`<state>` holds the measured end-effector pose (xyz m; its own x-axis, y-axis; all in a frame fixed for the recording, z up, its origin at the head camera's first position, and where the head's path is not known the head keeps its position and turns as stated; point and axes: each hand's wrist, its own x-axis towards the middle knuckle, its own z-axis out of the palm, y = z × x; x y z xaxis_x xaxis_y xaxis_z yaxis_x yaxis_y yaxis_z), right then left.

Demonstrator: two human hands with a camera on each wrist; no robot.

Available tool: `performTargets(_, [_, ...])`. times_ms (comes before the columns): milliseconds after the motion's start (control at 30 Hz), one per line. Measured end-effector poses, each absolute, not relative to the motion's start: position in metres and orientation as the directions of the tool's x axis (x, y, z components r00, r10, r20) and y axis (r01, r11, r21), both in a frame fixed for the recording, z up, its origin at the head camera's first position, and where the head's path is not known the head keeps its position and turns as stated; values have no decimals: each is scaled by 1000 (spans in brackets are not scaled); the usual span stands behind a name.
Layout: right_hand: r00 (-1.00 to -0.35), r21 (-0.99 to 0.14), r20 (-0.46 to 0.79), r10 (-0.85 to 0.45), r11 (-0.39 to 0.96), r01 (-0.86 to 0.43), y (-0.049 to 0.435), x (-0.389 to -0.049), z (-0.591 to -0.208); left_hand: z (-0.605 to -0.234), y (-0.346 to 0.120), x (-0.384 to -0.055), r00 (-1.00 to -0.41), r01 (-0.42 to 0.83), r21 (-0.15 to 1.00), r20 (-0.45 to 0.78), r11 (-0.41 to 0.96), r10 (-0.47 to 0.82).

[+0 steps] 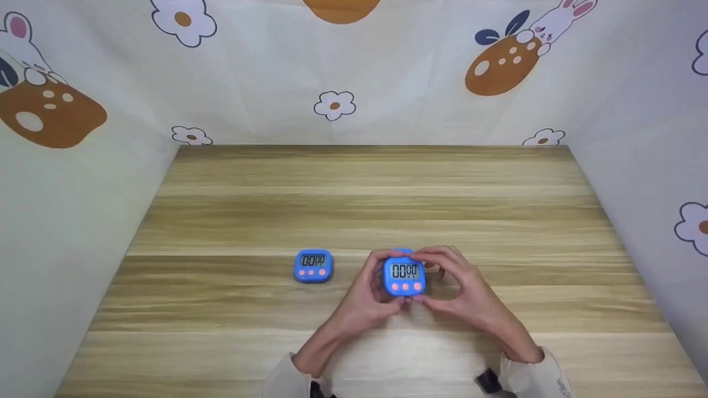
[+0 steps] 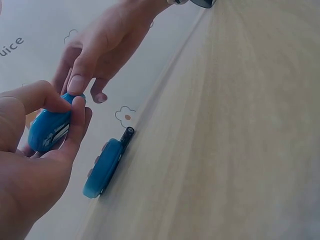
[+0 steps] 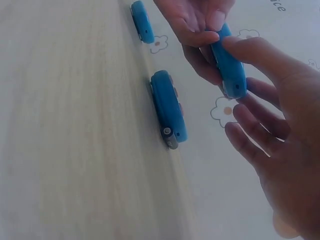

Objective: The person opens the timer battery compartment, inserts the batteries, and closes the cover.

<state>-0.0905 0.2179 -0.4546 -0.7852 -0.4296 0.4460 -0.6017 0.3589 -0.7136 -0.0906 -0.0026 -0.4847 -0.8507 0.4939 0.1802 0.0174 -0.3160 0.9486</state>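
Blue timer [image 1: 405, 278] held up off the tabletop [image 1: 332, 193], well apart from its far edge; screen reads 00 00 over three pink buttons. Both hands pinch it between thumb and fingers: left hand [image 1: 362, 304] on one side, right hand [image 1: 470, 290] on the other, its spare fingers loosely spread. Second timer [image 3: 168, 104] rests on the tabletop below, dark battery [image 3: 170, 138] at one end. Third timer [image 1: 312, 277] lies toward the left edge. Patterned cloth [image 1: 265, 83] hangs along the far edge.
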Motion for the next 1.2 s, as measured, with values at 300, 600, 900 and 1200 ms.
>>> performTargets(300, [-808, -716, 378, -452, 411, -565, 222, -101, -469, -483, -9, -92, -847, 92, 962, 212, -258, 487])
performTargets(600, [-745, -541, 376, -551, 523, -659, 182, -129, -463, -458, -56, -121, -847, 447, 726, 153, 523, 510])
performTargets(900, [-741, -358, 187, -645, 658, -663, 145, -153, -463, -467, -79, -144, -839, 490, 502, 52, 712, 541])
performTargets(1200, [-755, -368, 158, -637, 671, -643, 159, -150, -462, -460, -67, -140, -867, 444, 463, 4, 767, 499])
